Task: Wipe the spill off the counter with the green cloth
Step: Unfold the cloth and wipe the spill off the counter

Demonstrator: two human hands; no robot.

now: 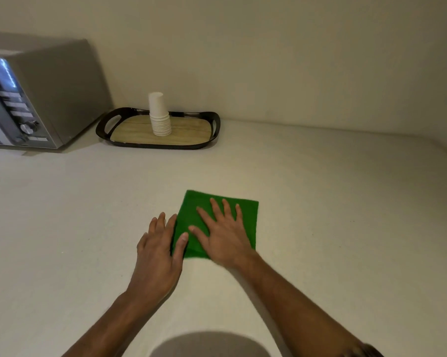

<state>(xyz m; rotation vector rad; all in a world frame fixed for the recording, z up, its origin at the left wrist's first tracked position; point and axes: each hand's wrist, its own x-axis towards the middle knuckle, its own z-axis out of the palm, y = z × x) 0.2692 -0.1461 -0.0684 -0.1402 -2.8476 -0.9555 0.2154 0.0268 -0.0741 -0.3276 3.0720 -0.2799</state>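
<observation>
Right fingers [225, 206] spread wide and flat, pressed palm-down on green cloth [246, 222] — nothing gripped, just pressing. Right hand [223, 238] covering the cloth's near middle, forearm running off toward lower right. Left fingers [163, 222] extended, loosely together, lying at the cloth's left edge; thumb tip resting on the green near the lower left corner. Left hand [156, 256] flat and uncurled on the tabletop [62, 228], holding nothing. Cloth folded into a flat square, lying centre of the pale tabletop, well apart from everything else. No spill discernible on the surface. Further back — black tray [102, 124] with handles and wood-look base, against the wall, carrying an upside-down stack of white paper cups [159, 117]. Silver microwave [57, 91] just left of the tray, partly out of view.
</observation>
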